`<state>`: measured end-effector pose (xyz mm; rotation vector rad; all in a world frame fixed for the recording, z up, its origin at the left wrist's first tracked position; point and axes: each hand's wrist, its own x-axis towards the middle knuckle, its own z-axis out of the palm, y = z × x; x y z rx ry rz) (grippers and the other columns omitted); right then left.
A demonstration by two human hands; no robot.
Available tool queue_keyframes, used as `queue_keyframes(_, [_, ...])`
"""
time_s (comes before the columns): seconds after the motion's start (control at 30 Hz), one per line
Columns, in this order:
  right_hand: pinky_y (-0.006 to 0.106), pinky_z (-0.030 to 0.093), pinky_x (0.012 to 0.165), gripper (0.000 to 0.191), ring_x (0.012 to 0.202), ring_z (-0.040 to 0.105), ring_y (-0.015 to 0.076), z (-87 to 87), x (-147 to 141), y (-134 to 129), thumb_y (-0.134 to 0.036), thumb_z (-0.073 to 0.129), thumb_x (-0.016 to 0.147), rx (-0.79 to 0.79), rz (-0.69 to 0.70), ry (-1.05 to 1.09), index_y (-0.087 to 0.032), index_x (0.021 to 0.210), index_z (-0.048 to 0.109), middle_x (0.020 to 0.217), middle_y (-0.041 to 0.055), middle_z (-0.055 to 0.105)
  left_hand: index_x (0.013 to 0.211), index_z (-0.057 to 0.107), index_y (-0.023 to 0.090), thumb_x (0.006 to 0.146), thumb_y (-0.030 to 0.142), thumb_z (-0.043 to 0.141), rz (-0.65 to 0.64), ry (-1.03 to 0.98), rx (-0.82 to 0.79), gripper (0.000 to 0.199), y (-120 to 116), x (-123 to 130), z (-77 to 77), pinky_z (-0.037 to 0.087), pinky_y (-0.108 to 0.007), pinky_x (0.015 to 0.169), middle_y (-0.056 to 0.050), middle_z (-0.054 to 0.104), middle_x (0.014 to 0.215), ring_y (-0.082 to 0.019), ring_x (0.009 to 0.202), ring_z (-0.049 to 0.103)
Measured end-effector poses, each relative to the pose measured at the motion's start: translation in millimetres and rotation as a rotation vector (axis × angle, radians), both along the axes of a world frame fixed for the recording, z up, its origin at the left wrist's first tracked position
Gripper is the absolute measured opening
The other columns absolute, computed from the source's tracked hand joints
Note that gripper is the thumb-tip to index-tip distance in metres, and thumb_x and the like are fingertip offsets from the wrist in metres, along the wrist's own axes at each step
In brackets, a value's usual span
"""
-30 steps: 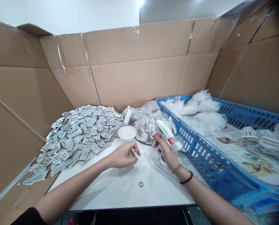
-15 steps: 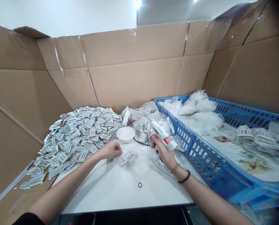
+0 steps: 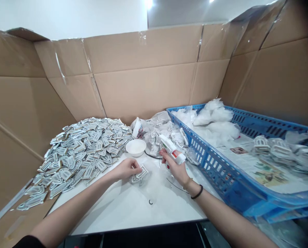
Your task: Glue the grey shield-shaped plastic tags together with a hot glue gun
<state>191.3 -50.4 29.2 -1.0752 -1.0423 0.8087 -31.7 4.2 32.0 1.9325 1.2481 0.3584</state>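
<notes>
My left hand (image 3: 128, 168) is closed, its thumb and fingertips pinching the edge of a small white-and-grey cut-out piece (image 3: 141, 174) with a window-like pattern. Clear plastic film surrounds that piece, low over the white table (image 3: 117, 213). My right hand (image 3: 176, 168) wraps round the handle of a white glue gun (image 3: 171, 148) with a red label, its nozzle pointing up and left, apart from the piece. A small black ring (image 3: 151, 202) lies on the table nearer to me, only partly visible. Behind the hands stands a shallow white bowl (image 3: 135, 147).
A large heap of similar cut-out pieces (image 3: 84, 151) covers the left side. Bagged pieces (image 3: 154, 136) lie behind the bowl. A blue plastic crate (image 3: 208, 165) with white bags (image 3: 216, 117) and newspaper stands right. Cardboard walls (image 3: 143, 82) surround the table. A thin black cord (image 3: 177, 186) runs beneath my right wrist.
My left hand has moved slightly right and taken hold of the cut-out piece. The glue gun has shifted a little left in the view, which has also turned slightly.
</notes>
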Motion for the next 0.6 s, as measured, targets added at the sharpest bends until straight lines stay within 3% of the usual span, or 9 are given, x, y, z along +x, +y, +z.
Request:
queue_keyframes(0.2, [0.027,0.034,0.046,0.036,0.048,0.045,0.0131,0.7,-2,-1,-0.051,0.072,0.076,-0.042,-0.004,0.011,-0.016,0.080,0.065,0.053,-0.0006,0.056,0.064,0.055,0.018,0.078,0.049,0.063,-0.068,0.117,0.199,0.035,7,-18,48.3,0.030,-0.024,0.054,0.002,0.053,0.061,-0.012,0.059,0.044])
queue_keyframes(0.33, [0.026,0.033,0.045,0.033,0.048,0.045,0.0124,-0.1,-2,-1,-0.049,0.072,0.076,-0.052,-0.009,-0.006,-0.017,0.078,0.064,0.054,-0.0009,0.056,0.063,0.043,0.020,0.087,0.047,0.054,-0.128,0.057,0.252,0.038,4,-9,83.0,0.024,-0.024,0.051,0.004,0.040,0.060,-0.010,0.054,0.034])
queue_keyframes(0.47, [0.025,0.033,0.045,0.031,0.047,0.044,0.0120,-2.3,-1,1,-0.047,0.071,0.077,-0.061,-0.019,-0.015,-0.017,0.078,0.064,0.052,-0.0016,0.055,0.062,0.036,0.020,0.086,0.043,0.058,-0.072,0.007,0.428,0.039,5,4,109.6,0.019,-0.024,0.050,0.005,0.033,0.058,-0.009,0.053,0.027])
queue_keyframes(0.53, [0.025,0.034,0.046,0.030,0.047,0.045,0.0122,-5.4,-2,3,-0.046,0.071,0.077,-0.060,-0.018,-0.030,-0.018,0.075,0.063,0.052,-0.0017,0.055,0.064,0.041,0.020,0.084,0.042,0.063,-0.080,-0.051,0.384,0.037,4,8,121.1,0.018,-0.024,0.048,0.006,0.033,0.055,-0.008,0.050,0.026])
queue_keyframes(0.6, [0.025,0.035,0.047,0.029,0.048,0.046,0.0126,-10.1,-2,7,-0.046,0.070,0.078,-0.064,-0.015,-0.060,-0.018,0.071,0.061,0.051,-0.0014,0.055,0.073,0.050,0.020,0.083,0.042,0.068,-0.150,-0.136,0.239,0.030,1,16,131.3,0.018,-0.023,0.046,0.008,0.034,0.054,-0.007,0.047,0.026])
